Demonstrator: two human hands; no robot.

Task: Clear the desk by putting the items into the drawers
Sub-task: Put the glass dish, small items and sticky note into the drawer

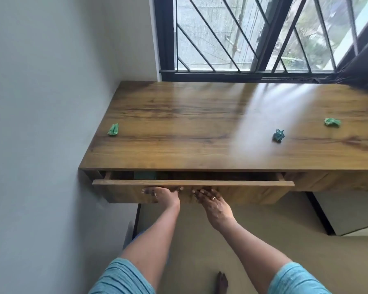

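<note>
We saw three crumpled green paper scraps on the brown wooden desk (179, 128): one far left (113, 129), a darker teal one (278, 135) right of centre, another (332, 122) beyond it. The wooden drawer (191, 183) stood slightly open.

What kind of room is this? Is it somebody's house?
Probably a room in a home, perhaps a bedroom or study. A wooden desk stands against a plain wall under a barred window with a dark curtain beside it. Both hands, left hand and right hand, are at its slightly open drawer.
</note>
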